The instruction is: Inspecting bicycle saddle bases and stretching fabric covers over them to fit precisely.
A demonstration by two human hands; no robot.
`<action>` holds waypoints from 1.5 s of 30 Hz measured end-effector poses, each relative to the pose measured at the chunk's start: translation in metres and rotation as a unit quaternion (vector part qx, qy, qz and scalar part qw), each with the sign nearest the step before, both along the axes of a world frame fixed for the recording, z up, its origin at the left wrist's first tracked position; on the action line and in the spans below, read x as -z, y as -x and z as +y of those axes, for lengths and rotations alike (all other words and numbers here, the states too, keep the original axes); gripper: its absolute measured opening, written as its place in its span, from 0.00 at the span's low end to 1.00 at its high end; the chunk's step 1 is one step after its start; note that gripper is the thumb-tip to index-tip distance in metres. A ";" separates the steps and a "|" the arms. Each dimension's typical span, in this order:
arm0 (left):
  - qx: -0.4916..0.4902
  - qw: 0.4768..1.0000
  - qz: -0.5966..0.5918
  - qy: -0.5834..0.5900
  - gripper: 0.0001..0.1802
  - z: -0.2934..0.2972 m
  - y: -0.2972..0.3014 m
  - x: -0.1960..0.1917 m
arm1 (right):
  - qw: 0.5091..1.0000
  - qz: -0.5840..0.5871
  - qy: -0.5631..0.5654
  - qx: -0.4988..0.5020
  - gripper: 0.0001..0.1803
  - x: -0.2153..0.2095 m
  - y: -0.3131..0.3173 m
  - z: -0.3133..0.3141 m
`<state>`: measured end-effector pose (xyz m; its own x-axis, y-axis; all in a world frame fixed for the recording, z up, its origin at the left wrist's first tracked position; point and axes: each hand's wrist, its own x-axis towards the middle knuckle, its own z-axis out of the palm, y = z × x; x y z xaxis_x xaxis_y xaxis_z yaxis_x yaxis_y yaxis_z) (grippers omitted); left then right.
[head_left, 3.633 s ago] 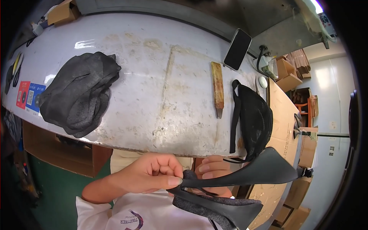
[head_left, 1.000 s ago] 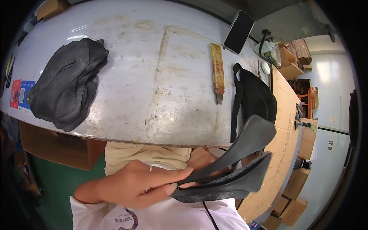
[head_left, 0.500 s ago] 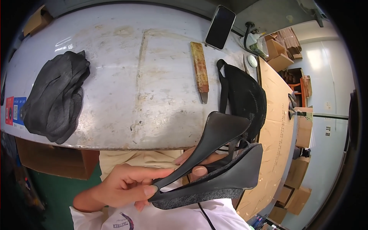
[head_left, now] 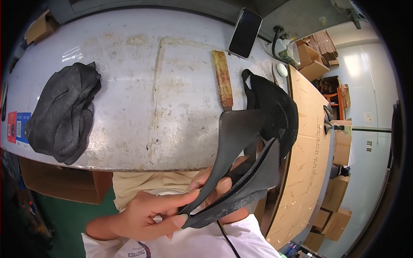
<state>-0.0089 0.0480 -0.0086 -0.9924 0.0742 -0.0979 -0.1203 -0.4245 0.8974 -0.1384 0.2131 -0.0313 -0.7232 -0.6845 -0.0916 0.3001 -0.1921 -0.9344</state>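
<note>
Over the table's near edge I hold a black bicycle saddle [head_left: 237, 133], split down its length into two wings that flare from a narrow nose. Its outer faces are smooth; a rough, speckled grey layer shows along the lower edge. The thumb and index finger of my left hand [head_left: 148, 215] pinch the nose end. Mostly hidden behind the saddle, my right hand [head_left: 223, 185] grips it around the middle, fingertips showing in the gap. The wide end reaches over the table towards a black mesh bag [head_left: 275, 109], covering the tip of a worn flat-handled tool [head_left: 222, 79].
On the white, stained table [head_left: 120, 86] lies a bundle of dark grey fabric [head_left: 64, 114] at left. A phone [head_left: 245, 33] leans at the back. Right of the table are a cardboard sheet [head_left: 307, 159] and stacked boxes [head_left: 335, 193]; an open carton [head_left: 64, 180] sits below.
The saddle has turned so its wide end swings up and left, now overlapping the tool's tip. My left hand has shifted slightly right and down with the nose. Both hands keep hold.
</note>
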 end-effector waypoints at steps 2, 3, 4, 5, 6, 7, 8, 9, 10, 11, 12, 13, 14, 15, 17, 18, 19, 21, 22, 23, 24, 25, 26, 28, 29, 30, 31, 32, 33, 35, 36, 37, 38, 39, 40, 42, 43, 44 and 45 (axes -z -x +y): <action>-0.003 1.000 -0.010 0.009 0.26 -0.001 0.002 -0.001 | 0.998 -0.018 -0.016 0.058 0.26 -0.004 -0.005 -0.011; -0.003 0.998 0.012 0.056 0.26 -0.004 0.002 -0.001 | 0.998 -0.017 -0.015 0.057 0.26 -0.003 -0.003 -0.008; -0.003 0.994 0.034 0.103 0.27 -0.007 0.002 0.001 | 1.000 -0.016 -0.011 0.016 0.22 0.001 0.001 -0.002; -0.004 0.994 0.034 0.103 0.27 -0.010 0.001 0.003 | 1.000 -0.015 -0.008 -0.025 0.20 -0.001 0.003 0.000; -0.024 0.993 0.061 0.100 0.26 -0.014 0.000 0.009 | 0.999 -0.016 -0.007 -0.027 0.20 -0.006 0.002 -0.001; -0.044 0.990 0.088 0.096 0.25 -0.014 -0.001 0.017 | 0.996 -0.074 0.037 -0.035 0.19 -0.014 0.000 -0.002; -0.105 0.992 0.055 0.046 0.33 -0.009 -0.001 0.028 | 0.987 -0.135 0.081 -0.044 0.21 -0.021 -0.003 -0.004; -0.149 0.983 0.049 -0.100 0.36 -0.004 0.007 0.024 | 0.973 -0.154 0.168 -0.039 0.32 -0.019 -0.014 -0.011; -0.192 0.950 0.046 -0.242 0.40 0.004 0.019 0.017 | 0.977 -0.184 0.097 -0.044 0.35 -0.026 -0.021 -0.011; -0.213 0.949 0.043 -0.228 0.40 0.005 0.022 0.014 | 0.974 -0.216 0.029 -0.060 0.38 -0.028 -0.026 -0.015; -0.199 0.952 0.028 -0.230 0.41 0.008 0.029 0.009 | 0.974 -0.215 0.029 -0.063 0.38 -0.030 -0.028 -0.017; -0.185 0.955 0.012 -0.232 0.42 0.010 0.034 0.004 | 0.974 -0.214 0.030 -0.068 0.38 -0.036 -0.020 -0.007; -0.187 0.955 0.013 -0.230 0.42 0.013 0.037 0.003 | 0.974 -0.213 0.031 -0.072 0.38 -0.038 -0.013 -0.010; -0.186 0.956 0.048 -0.222 0.41 0.017 0.040 0.003 | 0.974 -0.212 0.032 -0.075 0.38 -0.036 -0.013 -0.021; -0.204 0.955 0.078 -0.200 0.39 0.017 0.033 0.007 | 0.969 -0.221 0.040 -0.099 0.38 -0.025 -0.023 -0.051; -0.216 0.956 0.077 -0.182 0.39 0.014 0.028 0.007 | 0.969 -0.219 0.039 -0.109 0.39 -0.031 -0.034 -0.011; -0.217 0.959 0.075 -0.166 0.39 0.014 0.028 0.009 | 0.970 -0.215 0.038 -0.107 0.39 -0.032 -0.031 -0.011; -0.192 0.968 0.046 -0.155 0.39 0.013 0.026 0.014 | 0.971 -0.210 0.038 -0.105 0.39 -0.032 -0.028 -0.011; -0.171 0.975 0.014 -0.142 0.39 0.014 0.025 0.016 | 0.972 -0.209 0.038 -0.105 0.39 -0.029 -0.035 -0.019; -0.167 0.975 0.014 -0.144 0.39 0.016 0.025 0.018 | 0.972 -0.207 0.037 -0.102 0.39 -0.027 -0.031 -0.035; -0.181 0.973 0.026 -0.142 0.39 0.018 0.025 0.019 | 0.973 -0.205 0.036 -0.099 0.39 -0.026 -0.040 -0.025; -0.195 0.970 0.037 -0.140 0.38 0.020 0.025 0.020 | 0.974 -0.203 0.035 -0.096 0.39 -0.026 -0.037 -0.029; -0.192 0.971 0.037 -0.140 0.38 0.022 0.026 0.020 | 0.974 -0.202 0.035 -0.095 0.39 -0.023 -0.033 -0.043; -0.212 0.959 0.078 -0.169 0.37 0.026 0.028 0.020 | 0.975 -0.199 0.034 -0.092 0.40 -0.026 -0.027 -0.031; -0.208 0.960 0.078 -0.170 0.37 0.027 0.028 0.020 | 0.976 -0.197 0.034 -0.090 0.40 -0.028 -0.025 -0.026; -0.211 0.962 0.082 -0.154 0.37 0.028 0.028 0.020 | 0.976 -0.196 0.034 -0.087 0.40 -0.024 -0.022 -0.035; -0.214 0.963 0.086 -0.139 0.36 0.029 0.028 0.021 | 0.977 -0.194 0.033 -0.085 0.40 -0.023 -0.026 -0.034; -0.213 0.963 0.086 -0.140 0.36 0.031 0.030 0.020 | 0.977 -0.193 0.032 -0.085 0.40 -0.021 -0.032 -0.034; -0.234 0.957 0.092 -0.148 0.36 0.033 0.033 0.019 | 0.977 -0.192 0.031 -0.085 0.40 -0.022 -0.036 -0.027; -0.254 0.950 0.097 -0.156 0.36 0.036 0.034 0.019 | 0.978 -0.190 0.029 -0.085 0.40 -0.016 -0.047 -0.035; -0.252 0.950 0.105 -0.151 0.36 0.036 0.033 0.019 | 0.978 -0.190 0.029 -0.086 0.41 -0.014 -0.049 -0.038; -0.251 0.950 0.112 -0.146 0.36 0.036 0.032 0.020 | 0.978 -0.190 0.029 -0.087 0.41 -0.015 -0.049 -0.030; -0.250 0.950 0.112 -0.148 0.36 0.038 0.032 0.020 | 0.978 -0.189 0.027 -0.087 0.41 -0.015 -0.048 -0.032; -0.252 0.948 0.110 -0.158 0.38 0.039 0.031 0.021 | 0.978 -0.188 0.026 -0.087 0.41 -0.014 -0.048 -0.033; -0.255 0.946 0.109 -0.169 0.40 0.040 0.031 0.021 | 0.978 -0.187 0.025 -0.087 0.41 -0.013 -0.053 -0.031; -0.254 0.953 0.117 -0.119 0.40 0.038 0.028 0.024 | 0.978 -0.187 0.024 -0.092 0.41 -0.013 -0.048 -0.031; -0.252 0.957 0.125 -0.069 0.40 0.038 0.027 0.026 | 0.977 -0.187 0.024 -0.095 0.41 -0.012 -0.051 -0.033; -0.248 0.958 0.126 -0.073 0.40 0.042 0.032 0.029 | 0.978 -0.185 0.021 -0.091 0.42 -0.013 -0.038 -0.039; -0.282 0.942 0.182 -0.003 0.40 0.048 0.038 0.034 | 0.978 -0.185 0.020 -0.091 0.42 -0.013 -0.041 -0.043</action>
<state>-0.0466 0.0956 -0.0429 -0.8424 -0.4749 0.2547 0.4405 -0.3347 0.8330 -0.0971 0.1705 -0.0181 -0.5115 -0.8073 -0.2942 0.6484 -0.1380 -0.7487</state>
